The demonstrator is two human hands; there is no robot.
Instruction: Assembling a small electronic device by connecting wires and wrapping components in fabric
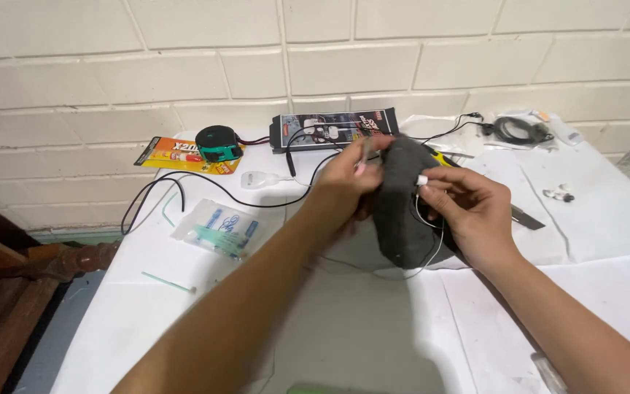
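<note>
Our right fingers [432,182] pinch a small white plug [421,179] at the end of a thin white wire [432,241], which loops down in front of the dark grey fabric piece [402,211] and back up toward the same hand. Our right hand [472,208] sits just right of that fabric, its thumb and forefinger closed on the plug. Our left fingers [359,164] are curled around the upper left edge of the fabric, clasping it and holding it raised a little above the desk [373,335]; our left hand [344,182] is slightly blurred. The fabric hangs between the two hands, over the middle of the white-covered desk. Behind the hands, a long dark box [333,130] lies against the brick wall [315,51]. To its left a green and black tape measure [218,144] rests on an orange blister card [184,155]. A black cable [205,182] curves across the desk from the left edge toward the hands, passing a small white device [257,179]. Nearer us on the left lies a clear plastic packet [216,230] with pale green contents. At the far right corner sits a coiled black cord [519,130] in a clear bag, well apart from the hands.
</note>
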